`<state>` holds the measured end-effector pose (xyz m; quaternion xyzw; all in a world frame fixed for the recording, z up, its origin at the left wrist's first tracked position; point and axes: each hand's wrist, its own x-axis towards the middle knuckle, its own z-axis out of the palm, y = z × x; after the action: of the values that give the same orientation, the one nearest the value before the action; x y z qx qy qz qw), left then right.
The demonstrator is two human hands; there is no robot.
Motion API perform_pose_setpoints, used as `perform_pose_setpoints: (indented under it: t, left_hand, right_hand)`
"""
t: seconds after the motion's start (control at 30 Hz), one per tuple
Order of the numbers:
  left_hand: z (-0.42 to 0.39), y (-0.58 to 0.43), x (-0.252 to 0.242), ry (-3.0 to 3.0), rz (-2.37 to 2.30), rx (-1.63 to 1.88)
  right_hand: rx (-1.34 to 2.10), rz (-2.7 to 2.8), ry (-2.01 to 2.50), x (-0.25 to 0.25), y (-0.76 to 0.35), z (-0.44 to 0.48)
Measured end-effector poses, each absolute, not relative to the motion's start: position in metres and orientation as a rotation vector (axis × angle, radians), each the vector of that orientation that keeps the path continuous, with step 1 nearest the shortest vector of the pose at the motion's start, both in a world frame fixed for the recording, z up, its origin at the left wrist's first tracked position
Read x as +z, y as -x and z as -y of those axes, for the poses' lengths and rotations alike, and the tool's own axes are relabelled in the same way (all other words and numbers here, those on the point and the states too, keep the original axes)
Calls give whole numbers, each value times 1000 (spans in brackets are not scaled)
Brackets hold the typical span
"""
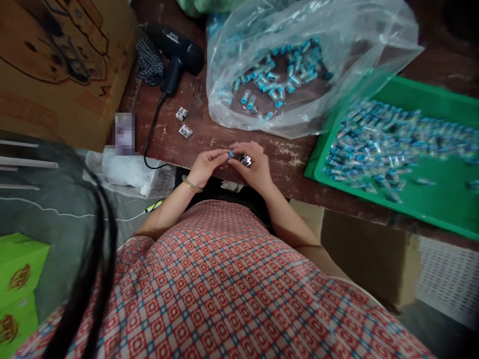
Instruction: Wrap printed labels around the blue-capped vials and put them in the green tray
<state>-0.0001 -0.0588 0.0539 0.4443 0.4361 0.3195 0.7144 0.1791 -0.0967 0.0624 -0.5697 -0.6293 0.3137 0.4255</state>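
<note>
Left hand (202, 168) closed in a pinch on a small blue piece (231, 154), nearest side of the clear plastic bag (374, 35); right hand (260, 167) closed at the same piece by its fingertips, with a small black-and-white printed piece (245, 160) within its curled fingers; the blue piece lies directly between both sets of fingertips, neither hand clearly nearer; its long axis cannot be told at this size; two small white printed blocks (183, 122) lie left of the bag, beyond them a black plastic hair dryer (179, 55); right of the bag, a green plastic tray (449, 209) bears many blue-ended clear tubes (355, 164).
</note>
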Motion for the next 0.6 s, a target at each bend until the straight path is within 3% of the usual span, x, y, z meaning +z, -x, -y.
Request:
perform_pose_setpoints:
  t: [0.37, 0.6]
  left_hand:
    - [52, -26, 49, -979, -927, 632]
    - [49, -26, 48, -948, -906, 582]
  right_hand:
    - [758, 1530, 1454, 56, -205, 100]
    - [934, 1472, 1335, 47, -211, 92]
